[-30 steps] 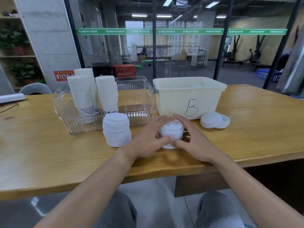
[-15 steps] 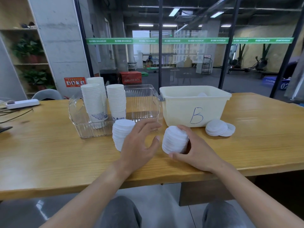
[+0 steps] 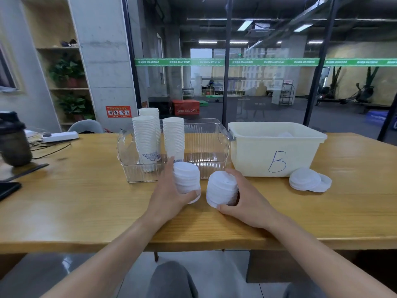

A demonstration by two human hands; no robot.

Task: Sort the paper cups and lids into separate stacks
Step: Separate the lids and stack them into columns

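Two stacks of white lids stand on the wooden table (image 3: 86, 201) in front of me. My left hand (image 3: 169, 192) wraps round the left lid stack (image 3: 186, 177), thumb low at its front. My right hand (image 3: 247, 198) grips the right lid stack (image 3: 222, 188), which leans a little. Three tall stacks of white paper cups (image 3: 146, 138) stand in the left part of a clear plastic bin (image 3: 206, 166). A low pile of lids (image 3: 307, 179) lies by the cream tub marked "B" (image 3: 275, 151).
A dark bottle (image 3: 12, 140), a power strip (image 3: 60, 136) with cables and a black device (image 3: 8, 190) sit at the table's left. A glass wall stands behind the table. The table's near edge runs just below my wrists.
My left hand left the right lid stack, reached to the left lid stack and closed round it. My right hand kept its hold on the right stack. The camera view tilted up.
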